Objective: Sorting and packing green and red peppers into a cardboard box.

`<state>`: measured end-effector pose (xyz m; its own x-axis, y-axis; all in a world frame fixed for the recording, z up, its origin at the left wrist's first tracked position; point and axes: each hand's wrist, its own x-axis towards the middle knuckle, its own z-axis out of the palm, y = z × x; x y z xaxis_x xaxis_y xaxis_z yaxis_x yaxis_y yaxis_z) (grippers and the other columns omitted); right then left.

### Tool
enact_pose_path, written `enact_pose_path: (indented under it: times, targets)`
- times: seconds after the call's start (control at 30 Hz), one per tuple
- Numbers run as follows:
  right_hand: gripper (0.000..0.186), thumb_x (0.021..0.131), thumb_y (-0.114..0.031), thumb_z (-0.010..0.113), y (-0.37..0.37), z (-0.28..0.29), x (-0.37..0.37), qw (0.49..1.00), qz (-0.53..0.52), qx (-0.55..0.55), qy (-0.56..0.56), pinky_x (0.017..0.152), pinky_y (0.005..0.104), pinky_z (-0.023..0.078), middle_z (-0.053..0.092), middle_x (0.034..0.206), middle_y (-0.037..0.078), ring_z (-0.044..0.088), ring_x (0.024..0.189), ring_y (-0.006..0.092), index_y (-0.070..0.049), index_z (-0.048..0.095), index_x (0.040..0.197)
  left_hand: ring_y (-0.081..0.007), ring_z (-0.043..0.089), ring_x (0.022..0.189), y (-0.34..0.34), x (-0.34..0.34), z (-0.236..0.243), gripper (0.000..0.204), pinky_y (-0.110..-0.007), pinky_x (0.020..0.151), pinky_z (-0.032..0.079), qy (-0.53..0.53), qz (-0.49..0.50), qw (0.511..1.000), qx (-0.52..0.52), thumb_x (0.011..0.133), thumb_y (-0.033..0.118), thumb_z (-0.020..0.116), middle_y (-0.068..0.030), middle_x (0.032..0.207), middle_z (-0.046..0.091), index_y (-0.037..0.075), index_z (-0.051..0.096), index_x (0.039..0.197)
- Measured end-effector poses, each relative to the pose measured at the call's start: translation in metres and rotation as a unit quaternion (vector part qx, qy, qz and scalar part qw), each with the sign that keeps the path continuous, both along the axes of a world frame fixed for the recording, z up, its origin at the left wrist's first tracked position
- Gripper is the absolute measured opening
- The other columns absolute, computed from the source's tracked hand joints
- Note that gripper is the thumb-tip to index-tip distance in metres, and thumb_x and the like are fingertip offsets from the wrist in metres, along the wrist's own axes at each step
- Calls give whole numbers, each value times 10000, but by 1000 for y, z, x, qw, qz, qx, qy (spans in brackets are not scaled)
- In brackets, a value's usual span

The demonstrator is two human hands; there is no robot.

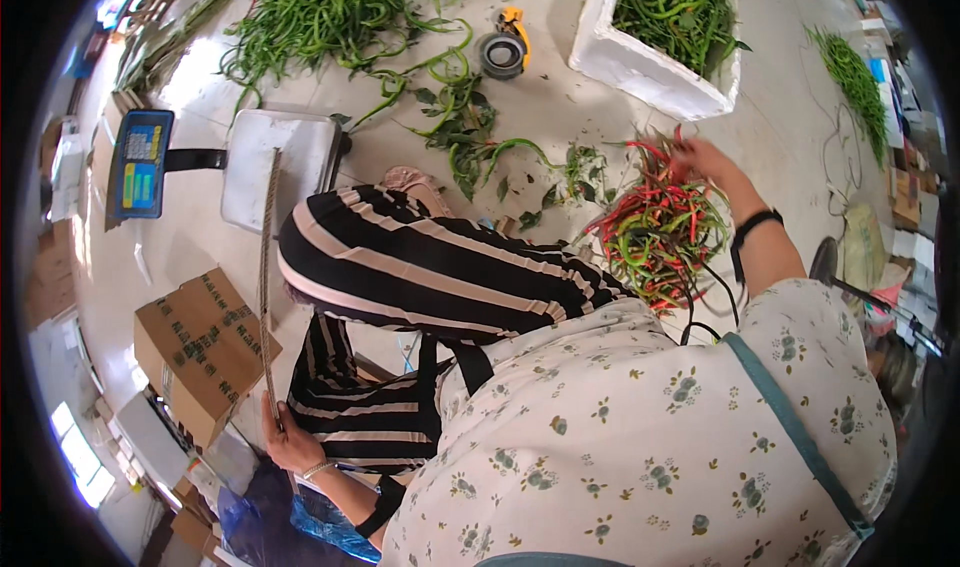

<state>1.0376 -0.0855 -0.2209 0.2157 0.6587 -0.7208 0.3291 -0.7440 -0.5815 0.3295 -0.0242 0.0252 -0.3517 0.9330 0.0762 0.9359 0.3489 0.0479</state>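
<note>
My left hand is closed round the lower end of a long, thin, grey-brown rod with a twisted pattern, which stands up past a cardboard box and across the edge of a scale. On the right, my right hand is at the top of a heap of red and green chili peppers. Its fingers are slightly blurred and curl round some red chili peppers, whose tips stick out. Dark cords lie over the near side of the heap.
A platform scale with a blue display stands left, above a cardboard box. Green peppers are piled at the far side, near a yellow tape dispenser. A white foam box holds more. Loose leaves litter the floor.
</note>
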Motion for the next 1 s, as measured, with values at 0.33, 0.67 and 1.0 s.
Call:
enact_pose_path:
  times: [0.33,0.67,1.0]
  targets:
    - [308,691,-236,642,24,-54,-29,951,170,-5,-259,750,403,471,620,876,194,593,858,341,-7,590,891,-241,623,856,-2,-3,1,277,-314,718,451,-32,25,999,10,828,154,575,-140,993,636,106,611,1098]
    - [286,746,-45,531,166,-137,-244,853,372,102,-351,775,407,458,587,930,140,558,893,316,-46,521,1032,-209,576,932,-6,-16,-6,279,-308,835,430,-156,55,985,39,855,87,543,-138,1032,625,-11,580,1113]
    - [251,769,-176,676,219,-112,-226,973,2,-117,200,554,270,487,579,754,13,560,585,127,-51,546,945,-189,550,859,2,-18,-2,310,-307,798,419,-125,83,988,43,880,196,547,-137,969,625,-50,571,1067]
